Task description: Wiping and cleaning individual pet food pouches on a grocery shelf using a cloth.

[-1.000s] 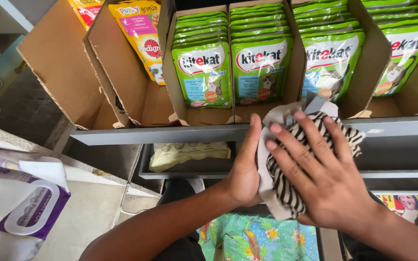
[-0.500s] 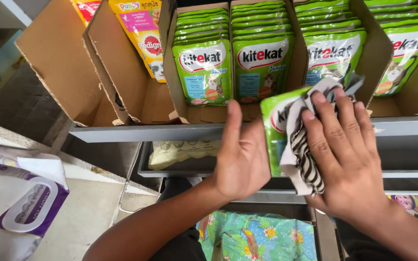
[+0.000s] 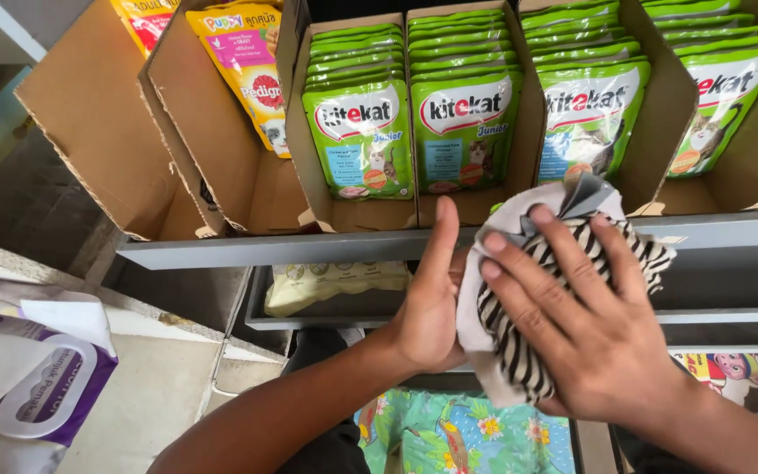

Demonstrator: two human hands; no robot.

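Right now both of the person's hands are busy in front of the grey shelf edge [image 3: 309, 247]. Their right hand [image 3: 589, 333] lies spread, fingers splayed, pressing a black-and-white striped cloth [image 3: 511, 351] flat against whatever sits beneath it; the cloth wraps so fully that I cannot tell what is under it. The left hand [image 3: 432, 298] stands on edge at nine o'clock of the cloth, fingers straight and together pointing to twelve, its palm touching the cloth's left side, so it braces rather than clenches. The cloth itself is held between the two hands, just below the front lip of the shelf and slightly overlapping it. At twelve o'clock from the hands, open cardboard trays [image 3: 344, 206] hold upright rows of green pet-food pouches [image 3: 361, 132], with more green rows running off toward two o'clock. At eleven o'clock a yellow pouch [image 3: 243, 61] leans in a nearly empty cardboard tray [image 3: 89, 132]. Below the shelf, at ten o'clock of the left wrist, a pale beige packet [image 3: 326, 283] lies flat on a lower shelf. At eight o'clock, well apart, sits a white and purple wipes pack [image 3: 37, 377]. At six o'clock a green printed fabric [image 3: 458, 434] with flowers shows beneath the forearms.
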